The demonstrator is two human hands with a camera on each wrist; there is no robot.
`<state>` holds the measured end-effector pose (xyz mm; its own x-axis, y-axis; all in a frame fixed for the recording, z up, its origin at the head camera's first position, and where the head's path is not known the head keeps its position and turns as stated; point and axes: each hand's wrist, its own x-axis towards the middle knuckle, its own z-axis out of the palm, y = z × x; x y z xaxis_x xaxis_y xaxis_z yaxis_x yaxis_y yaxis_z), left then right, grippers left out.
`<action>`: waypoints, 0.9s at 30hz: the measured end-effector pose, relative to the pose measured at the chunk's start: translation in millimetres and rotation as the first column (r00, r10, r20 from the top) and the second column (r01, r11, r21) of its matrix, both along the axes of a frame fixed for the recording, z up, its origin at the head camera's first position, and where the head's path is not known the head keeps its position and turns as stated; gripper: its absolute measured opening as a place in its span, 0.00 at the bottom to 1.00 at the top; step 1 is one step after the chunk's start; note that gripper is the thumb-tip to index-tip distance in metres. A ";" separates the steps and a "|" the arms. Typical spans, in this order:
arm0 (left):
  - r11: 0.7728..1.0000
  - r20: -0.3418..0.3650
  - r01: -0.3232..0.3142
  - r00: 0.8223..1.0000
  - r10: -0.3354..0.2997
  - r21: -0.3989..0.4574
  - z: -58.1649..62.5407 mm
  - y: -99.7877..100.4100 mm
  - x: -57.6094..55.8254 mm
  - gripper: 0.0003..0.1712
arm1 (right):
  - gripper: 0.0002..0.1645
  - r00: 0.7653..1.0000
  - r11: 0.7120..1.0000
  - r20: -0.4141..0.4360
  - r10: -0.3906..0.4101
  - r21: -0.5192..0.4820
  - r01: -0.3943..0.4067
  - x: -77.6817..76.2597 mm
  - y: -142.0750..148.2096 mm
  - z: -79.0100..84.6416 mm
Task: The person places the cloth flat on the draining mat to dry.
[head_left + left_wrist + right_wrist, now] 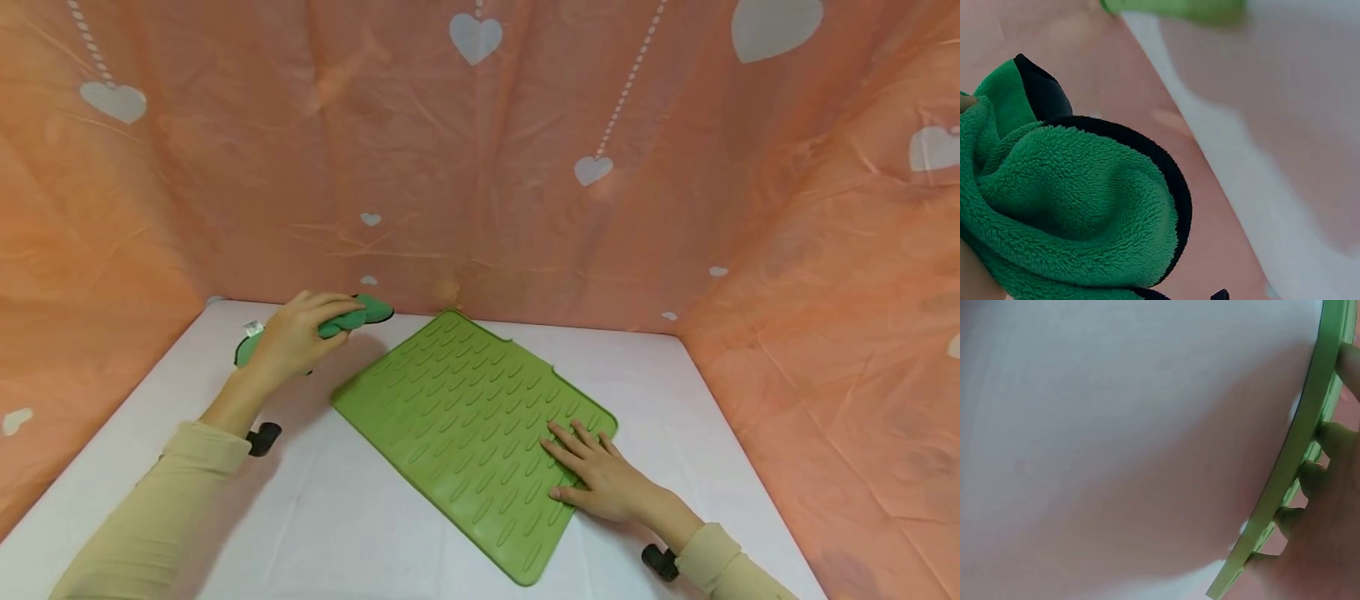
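Note:
A green plush cloth [1091, 194] with dark edging is bunched in my left hand [303, 329], whose fingers and thumb curl round it. In the head view, the hand holds the cloth [375, 308] above the table near its back left, left of the mat. A flat green mat [465, 425] with raised oval ridges lies turned at an angle on the table. My right hand [596, 471] rests on the mat's right part with fingers spread. From the right wrist view, the fingertips [1332, 434] touch the top of the mat's edge [1300, 437].
The white-covered table [330, 525] surrounds the mat. An orange curtain [525, 233] with pale hearts stands along its back and both sides. Dark wrist devices show below the left wrist [262, 439] and the right wrist [660, 562].

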<state>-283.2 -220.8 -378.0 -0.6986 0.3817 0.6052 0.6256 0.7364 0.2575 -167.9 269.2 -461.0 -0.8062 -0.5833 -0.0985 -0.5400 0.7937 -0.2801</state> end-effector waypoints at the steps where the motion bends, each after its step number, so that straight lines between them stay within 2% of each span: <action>1: 1.000 -0.015 0.023 1.000 -0.023 0.004 -0.3 7.8 -0.1 0.25 | 0.45 1.000 1.000 0.003 0.001 0.000 -0.001 -0.2 -0.3 0.2; 6: 0.994 -0.038 0.113 0.993 -0.113 -0.002 -5.0 46.7 -0.1 0.24 | 0.45 1.000 1.000 0.014 -0.003 0.012 0.002 -1.5 -1.3 0.1; 13: 0.981 0.045 0.193 0.980 -0.192 -0.021 -15.1 96.7 6.3 0.25 | 0.45 1.000 1.000 -0.001 -0.001 0.026 0.001 -1.9 -2.0 -0.6; 18: 0.966 0.063 0.252 0.966 -0.249 -0.050 -26.4 129.2 10.2 0.25 | 0.45 1.000 1.000 0.005 -0.005 0.029 0.005 -1.1 -1.5 0.1; 23: 0.947 0.090 0.277 0.960 -0.265 -0.162 -36.0 157.1 17.3 0.25 | 0.45 1.000 1.000 0.008 -0.009 0.030 0.008 -0.4 -1.2 1.0; 27: 0.914 0.132 0.296 0.954 -0.269 -0.277 -46.9 172.7 23.4 0.28 | 0.45 1.000 0.999 0.008 -0.009 0.034 0.008 -0.6 -1.0 1.4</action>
